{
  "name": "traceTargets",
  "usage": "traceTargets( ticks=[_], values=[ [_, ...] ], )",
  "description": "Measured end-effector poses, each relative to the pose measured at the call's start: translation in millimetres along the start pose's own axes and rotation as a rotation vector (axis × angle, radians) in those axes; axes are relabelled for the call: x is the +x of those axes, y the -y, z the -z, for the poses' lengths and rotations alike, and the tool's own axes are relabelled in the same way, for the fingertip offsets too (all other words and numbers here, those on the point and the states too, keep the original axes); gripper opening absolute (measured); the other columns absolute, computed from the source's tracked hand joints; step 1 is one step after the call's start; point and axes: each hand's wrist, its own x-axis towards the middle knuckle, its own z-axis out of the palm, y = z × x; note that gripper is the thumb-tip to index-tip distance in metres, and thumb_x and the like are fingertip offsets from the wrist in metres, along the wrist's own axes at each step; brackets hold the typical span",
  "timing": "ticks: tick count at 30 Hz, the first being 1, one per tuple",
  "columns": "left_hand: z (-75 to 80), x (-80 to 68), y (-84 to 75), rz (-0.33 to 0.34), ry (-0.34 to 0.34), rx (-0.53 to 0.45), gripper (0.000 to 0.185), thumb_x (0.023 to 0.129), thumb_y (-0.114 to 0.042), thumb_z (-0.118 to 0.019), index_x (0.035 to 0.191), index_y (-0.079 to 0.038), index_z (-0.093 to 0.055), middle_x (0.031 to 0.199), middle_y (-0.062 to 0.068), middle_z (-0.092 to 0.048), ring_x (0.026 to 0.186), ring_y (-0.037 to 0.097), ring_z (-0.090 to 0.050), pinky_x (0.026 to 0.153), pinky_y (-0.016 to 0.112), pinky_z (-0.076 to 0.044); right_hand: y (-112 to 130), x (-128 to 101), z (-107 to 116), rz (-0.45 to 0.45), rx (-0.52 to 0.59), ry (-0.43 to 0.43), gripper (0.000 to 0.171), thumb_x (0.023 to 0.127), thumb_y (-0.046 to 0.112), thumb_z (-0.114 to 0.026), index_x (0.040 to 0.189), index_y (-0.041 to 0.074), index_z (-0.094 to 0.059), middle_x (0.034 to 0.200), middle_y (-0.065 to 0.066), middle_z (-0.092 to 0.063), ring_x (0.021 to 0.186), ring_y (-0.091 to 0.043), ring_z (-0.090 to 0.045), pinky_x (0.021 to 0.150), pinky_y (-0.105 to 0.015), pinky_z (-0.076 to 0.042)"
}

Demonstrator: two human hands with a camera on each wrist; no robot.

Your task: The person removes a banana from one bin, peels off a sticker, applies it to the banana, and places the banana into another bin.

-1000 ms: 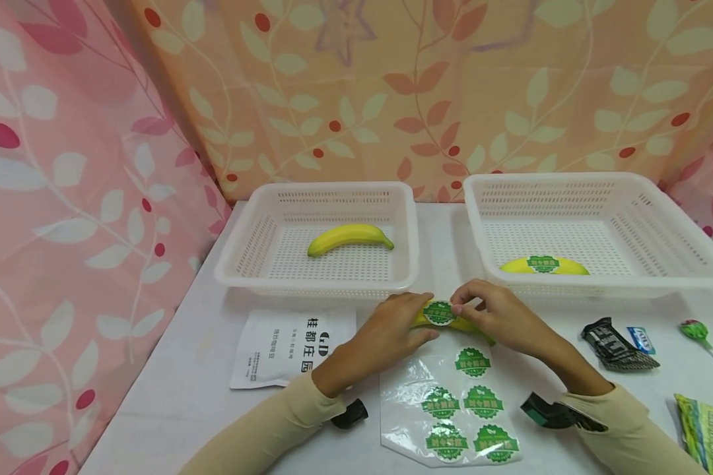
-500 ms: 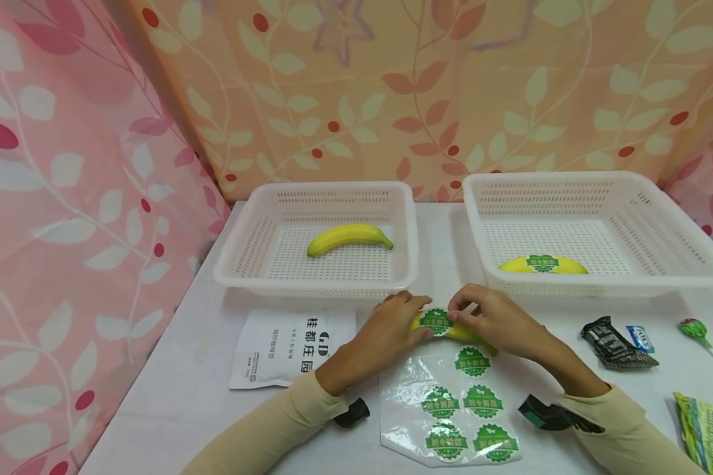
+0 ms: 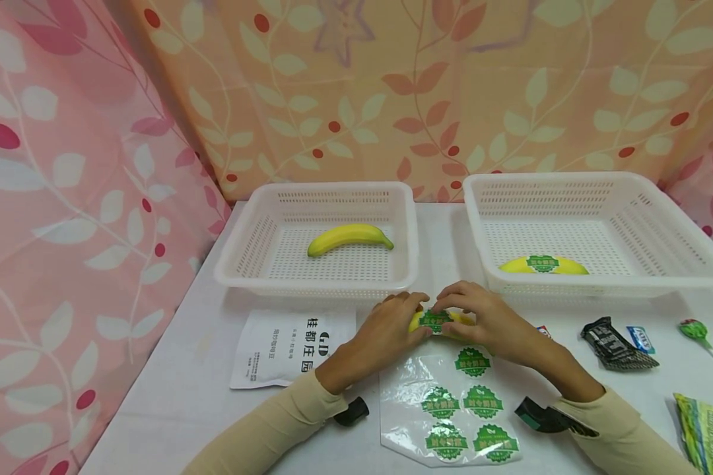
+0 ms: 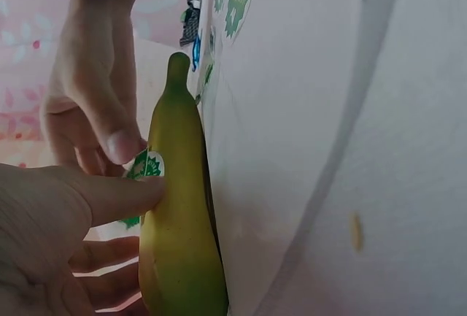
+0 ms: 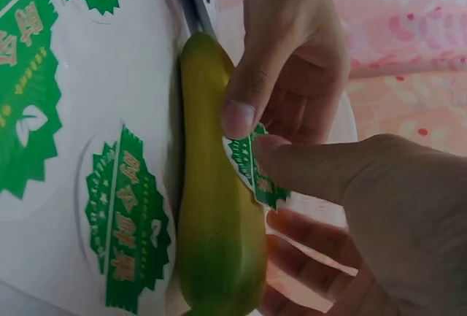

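Note:
A yellow banana (image 3: 415,322) with greenish ends lies on the white table between both hands. On its upper side is a round green sticker (image 3: 434,320) with pale lettering. My left hand (image 3: 387,330) grips one end part, thumb on the near side and fingers on the far side. From the other side my right hand (image 3: 488,323) holds the banana too, its thumb (image 5: 281,157) on the sticker. Both thumbs lie at the sticker's edges in the wrist views, and a bit of the sticker stands off the peel. A clear sheet (image 3: 401,396) bearing several such stickers lies just in front.
Behind stand two white baskets, the left basket (image 3: 315,285) with a plain banana (image 3: 349,237), the right basket (image 3: 606,282) with a stickered banana (image 3: 513,265). A white pouch (image 3: 273,349) lies left. At right are a black wrapper (image 3: 614,343), a lollipop (image 3: 695,330) and a green packet (image 3: 710,429).
My right hand has shifted left along the banana. Its fingertips let go of the sticker's right edge, and its thumb and fingers now span the banana. The left hand stays nearly in place.

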Motion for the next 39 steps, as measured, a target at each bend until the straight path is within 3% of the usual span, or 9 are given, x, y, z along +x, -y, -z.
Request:
traceTargets(
  ticks=[3,7,16,25,31,34,39],
  values=[
    [-0.7,0.6,0.7,0.004,-0.002,-0.005,0.055,0.099,-0.029,-0.078,0.146,-0.011,-0.058,0.122,0.003,-0.071,0.111,0.018,-0.065,0.092,0.033,-0.052,-1.0,0.7,-1.7,-0.031,-0.047,0.05,0.03,0.092,0.017,-0.084,0.121,0.022,-0.075,0.126,0.004,-0.064,0.121,-0.021,-0.06,0.101,-0.05,-0.052],
    [-1.3,0.5,0.7,-0.004,0.001,-0.002,0.055,0.099,-0.03,-0.078,0.147,-0.013,-0.059,0.122,0.003,-0.071,0.109,0.016,-0.065,0.09,0.032,-0.052,-2.6,1.1,-3.5,-0.08,-0.079,0.065,0.032,0.093,0.021,-0.084,0.122,0.018,-0.074,0.125,0.001,-0.065,0.12,-0.023,-0.06,0.103,-0.054,-0.051],
    [-0.9,0.0,-0.5,-0.027,0.0,0.059,0.036,0.1,-0.031,-0.075,0.132,-0.015,-0.071,0.114,0.001,-0.071,0.104,0.015,-0.065,0.086,0.031,-0.052,2.3,-0.6,-7.5,-0.07,-0.145,0.047,0.039,0.091,0.026,-0.086,0.125,0.01,-0.074,0.12,-0.001,-0.07,0.112,-0.022,-0.063,0.096,-0.05,-0.055],
    [-1.8,-0.3,0.1,-0.033,0.008,0.054,0.038,0.097,-0.034,-0.079,0.13,-0.016,-0.071,0.113,-0.001,-0.07,0.1,0.014,-0.064,0.084,0.029,-0.053,2.0,-1.2,-10.8,-0.097,-0.183,0.057,0.038,0.091,0.023,-0.085,0.123,0.007,-0.073,0.119,-0.003,-0.07,0.108,-0.019,-0.063,0.092,-0.045,-0.056],
    [-4.2,0.4,0.4,-0.05,-0.02,0.059,0.035,0.095,-0.032,-0.081,0.125,-0.016,-0.073,0.107,-0.001,-0.069,0.095,0.012,-0.062,0.079,0.026,-0.051,4.0,-1.1,-8.0,-0.061,-0.187,0.062,0.035,0.091,0.022,-0.086,0.12,0.007,-0.074,0.114,-0.001,-0.07,0.104,-0.017,-0.062,0.089,-0.042,-0.057],
    [-4.8,0.4,0.2,-0.047,-0.023,0.068,0.035,0.095,-0.031,-0.081,0.125,-0.016,-0.073,0.107,-0.002,-0.069,0.095,0.012,-0.062,0.079,0.026,-0.051,5.0,-1.3,-1.9,-0.065,-0.187,0.1,0.038,0.092,0.024,-0.084,0.123,0.005,-0.073,0.116,-0.002,-0.071,0.104,-0.018,-0.063,0.09,-0.043,-0.056],
    [-4.5,-0.6,-4.0,-0.038,-0.013,0.102,0.039,0.096,-0.034,-0.08,0.13,-0.017,-0.071,0.114,-0.001,-0.07,0.103,0.014,-0.065,0.084,0.03,-0.053,3.0,-4.4,15.3,-0.204,-0.145,0.222,0.048,0.089,0.025,-0.084,0.13,0.002,-0.071,0.117,-0.004,-0.071,0.102,-0.018,-0.062,0.089,-0.043,-0.055]
  ],
)
